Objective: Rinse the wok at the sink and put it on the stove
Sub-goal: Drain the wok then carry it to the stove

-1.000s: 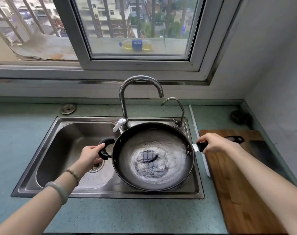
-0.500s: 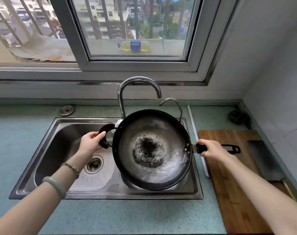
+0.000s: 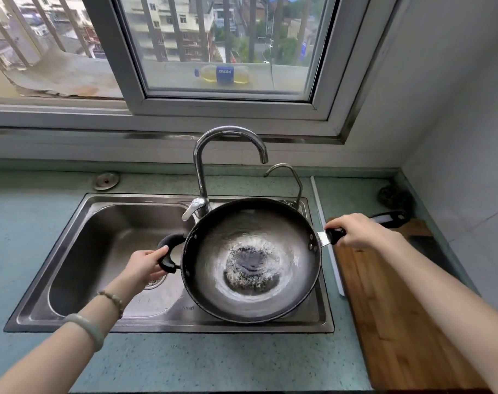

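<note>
A view from a head-worn camera looks down on a kitchen sink set into a blue-green table under a window. A person holds a dark round wok in both hands, raised over the right part of the sink, in front of the base of a tall curved tap. No water runs from the tap.

The left hand curls its fingers round the small loop handle on the wok's left side. The right hand is closed round the long handle on the wok's right side, and the handle's far end pokes out past the hand, above a wooden chopping board. Both grips look firm.

The wok sits roughly level, mouth up. A shallow pool of water lies in its bottom, dark in the middle with a pale frothy ring, streaked as if swirling.

The wok's long axis, from loop handle to long handle, runs left to right straight across the person's front, with one hand at each end and the bowl between them. The open basin and its drain lie to the left, just beneath the left hand. By this layout, pouring the water out would probably mean dipping the left side. The rinse seems under way. The stove is not in view, so which way the wok must travel cannot be told.
</note>
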